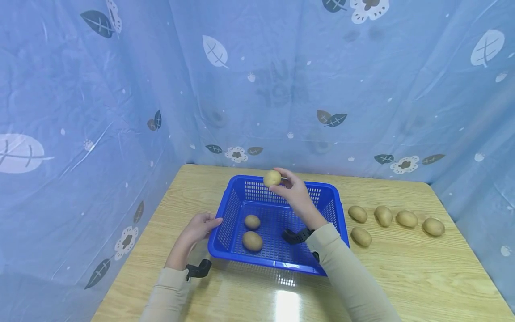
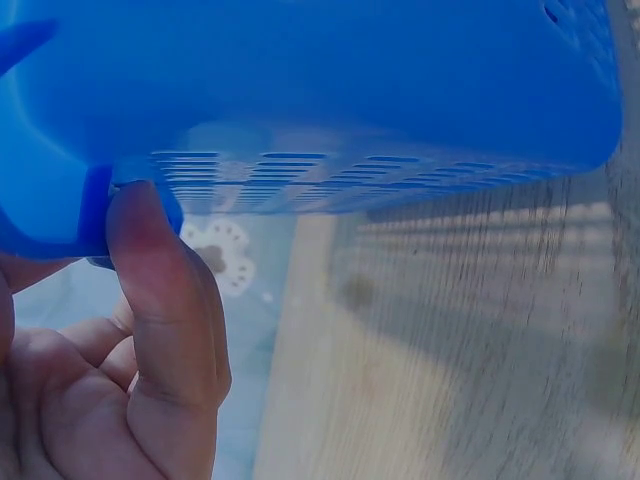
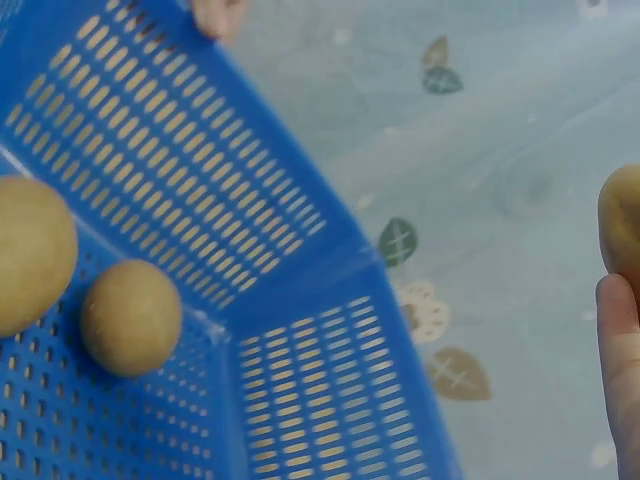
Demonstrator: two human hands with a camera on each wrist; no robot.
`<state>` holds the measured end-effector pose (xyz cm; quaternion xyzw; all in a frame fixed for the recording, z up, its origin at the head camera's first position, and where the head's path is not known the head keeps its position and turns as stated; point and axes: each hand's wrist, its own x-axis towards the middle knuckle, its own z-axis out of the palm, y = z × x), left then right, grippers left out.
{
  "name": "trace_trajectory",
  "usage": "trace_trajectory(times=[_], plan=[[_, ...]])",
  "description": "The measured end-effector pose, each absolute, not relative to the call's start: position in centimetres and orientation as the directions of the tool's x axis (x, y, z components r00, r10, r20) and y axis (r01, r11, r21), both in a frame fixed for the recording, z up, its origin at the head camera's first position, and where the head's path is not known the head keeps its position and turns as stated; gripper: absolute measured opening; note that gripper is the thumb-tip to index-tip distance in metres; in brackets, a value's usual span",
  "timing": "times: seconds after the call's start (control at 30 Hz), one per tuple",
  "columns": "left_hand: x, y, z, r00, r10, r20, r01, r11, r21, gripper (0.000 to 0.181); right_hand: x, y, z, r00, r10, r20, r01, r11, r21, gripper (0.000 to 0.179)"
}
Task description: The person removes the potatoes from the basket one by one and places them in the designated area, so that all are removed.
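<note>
My right hand pinches a potato between thumb and fingers, above the back rim of a blue plastic basket. In the right wrist view that potato shows only partly at the right edge. With thumb and fingers, my left hand grips the basket's left rim; the left wrist view has the fingers at the rim from below. Inside the basket, toward its left side, lie two potatoes, a smaller one behind a larger one.
Right of the basket, several potatoes lie on the wooden table: four in a rough row, including the rightmost potato, and one potato nearer the front. A blue patterned curtain hangs behind the table and along its sides.
</note>
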<state>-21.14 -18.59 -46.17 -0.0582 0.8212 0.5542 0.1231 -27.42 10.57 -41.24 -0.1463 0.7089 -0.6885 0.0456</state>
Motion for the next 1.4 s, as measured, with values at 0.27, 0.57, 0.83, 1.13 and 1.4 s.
trace_trajectory(times=[0.27,0.57,0.83,1.13,1.4], plan=[[-21.1,-18.6,-46.2,-0.963,0.041,-0.266,-0.229,0.389,0.892,0.031,-26.0,12.3,-39.8,-0.95,-0.229,0.213,-0.22,0.006,-0.976,0.06],[-21.2,-18.6,-46.2,-0.961,0.052,-0.27,-0.232,0.373,0.898,0.03,-25.0,14.5,-39.1,-0.941,-0.186,0.282,-0.283,-0.021,-0.959,0.059],[-21.1,-18.7,-46.0,-0.964,0.066,-0.257,-0.215,0.373,0.903,0.032,-24.3,16.8,-38.4,-0.93,-0.083,0.359,-0.351,-0.098,-0.931,0.057],[-21.3,-18.6,-46.1,-0.961,0.076,-0.265,-0.221,0.363,0.905,0.03,-22.7,20.9,-38.3,-0.907,0.003,0.422,-0.419,-0.129,-0.899,0.052],[-21.2,-18.7,-46.1,-0.961,0.058,-0.27,-0.228,0.385,0.894,0.03,-20.5,25.4,-39.2,-0.91,0.097,0.403,-0.41,-0.071,-0.909,0.053]])
